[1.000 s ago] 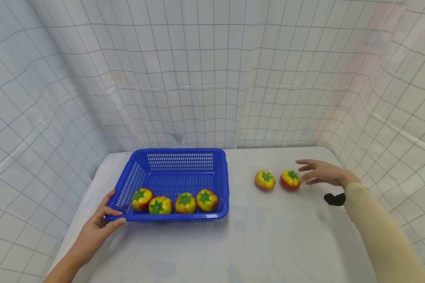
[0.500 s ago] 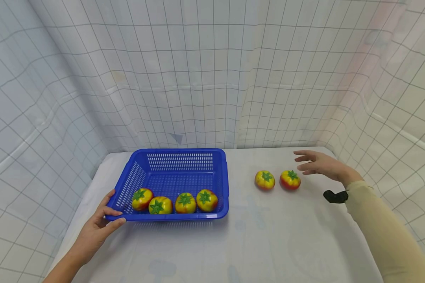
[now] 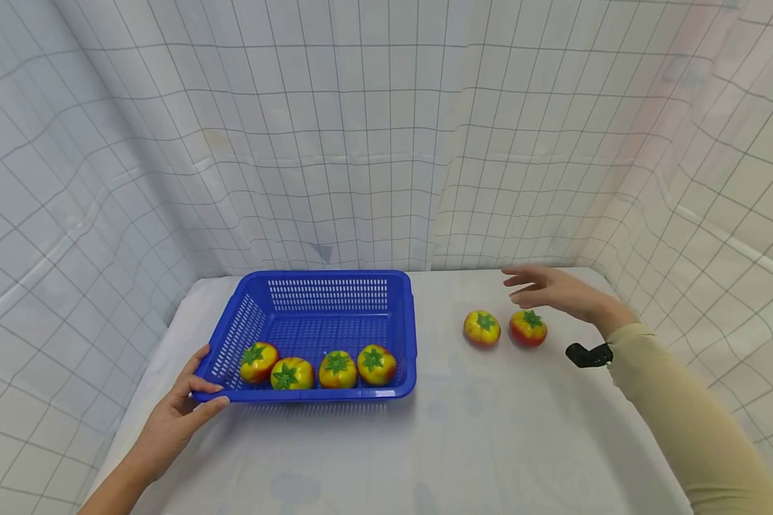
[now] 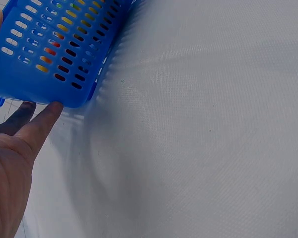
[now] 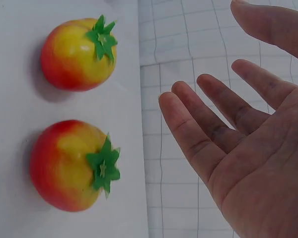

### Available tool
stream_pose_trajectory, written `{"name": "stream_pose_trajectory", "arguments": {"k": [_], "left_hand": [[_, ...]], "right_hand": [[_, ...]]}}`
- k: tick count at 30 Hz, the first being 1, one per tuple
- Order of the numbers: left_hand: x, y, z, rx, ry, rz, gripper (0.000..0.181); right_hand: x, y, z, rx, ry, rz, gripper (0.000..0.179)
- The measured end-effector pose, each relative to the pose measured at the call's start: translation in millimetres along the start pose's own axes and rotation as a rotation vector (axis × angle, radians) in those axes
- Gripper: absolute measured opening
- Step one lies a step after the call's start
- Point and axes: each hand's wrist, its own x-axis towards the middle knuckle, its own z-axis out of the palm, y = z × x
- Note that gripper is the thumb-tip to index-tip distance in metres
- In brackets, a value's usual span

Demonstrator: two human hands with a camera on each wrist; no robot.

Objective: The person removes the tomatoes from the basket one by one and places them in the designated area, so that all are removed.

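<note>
A blue perforated basket (image 3: 322,315) (image 4: 54,49) sits on the left of the white table and holds several yellow-red toy tomatoes (image 3: 337,369) in a row along its near wall. My left hand (image 3: 180,411) (image 4: 20,144) grips its near left corner, thumb over the rim and fingers under the edge. Two more tomatoes lie on the table to the right, one on the left (image 3: 482,327) (image 5: 79,53) and one on the right (image 3: 528,327) (image 5: 72,163). My right hand (image 3: 550,292) (image 5: 238,134) hovers just behind and above them, fingers spread, touching nothing.
White grid-patterned cloth (image 3: 386,143) walls the table at the back and on both sides. A black strap (image 3: 589,354) sits on my right wrist over a beige sleeve (image 3: 683,422). The table (image 3: 489,443) is covered in plain white cloth.
My right hand has moved left and away from me, from beside the right tomato to a spot above and behind both. The left hand and basket have not moved.
</note>
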Motion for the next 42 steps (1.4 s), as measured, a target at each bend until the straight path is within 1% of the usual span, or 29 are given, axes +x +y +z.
{"name": "stream_pose_trajectory", "arguments": {"k": [5,9,15,19,24,29,31,37,42], "left_hand": [[-1.1,0.2,-0.7,-0.004,0.001,-0.003,0.033],[-1.5,-0.1,-1.2,-0.002,0.0,-0.003,0.032],[-1.2,-0.6,-1.7,-0.007,0.0,0.0,0.031],[-0.8,-1.3,-1.6,-0.01,0.001,-0.001,0.031],[-0.7,-2.9,-0.9,-0.012,0.004,0.009,0.031],[-0.8,-3.7,-0.5,-0.018,0.006,0.017,0.031],[-0.8,-3.7,-0.3,-0.017,0.008,0.018,0.031],[-0.2,-3.5,0.5,-0.006,0.01,0.022,0.028],[0.1,-4.2,1.1,-0.002,0.009,0.019,0.029]], "right_hand": [[13.7,-17,15,0.022,-0.054,-0.024,0.066],[25.7,-34,30,-0.011,-0.088,-0.024,0.066],[45.0,-60,53,-0.025,-0.163,-0.051,0.067],[57.6,-73,67,-0.06,-0.197,-0.066,0.068],[74.2,-87,85,-0.072,-0.249,-0.106,0.074],[89.0,-102,101,-0.075,-0.313,-0.146,0.071],[95.4,-107,106,-0.092,-0.339,-0.153,0.07],[115.0,-121,122,-0.128,-0.445,-0.169,0.078],[127.2,-130,134,-0.194,-0.518,-0.158,0.077]]}}
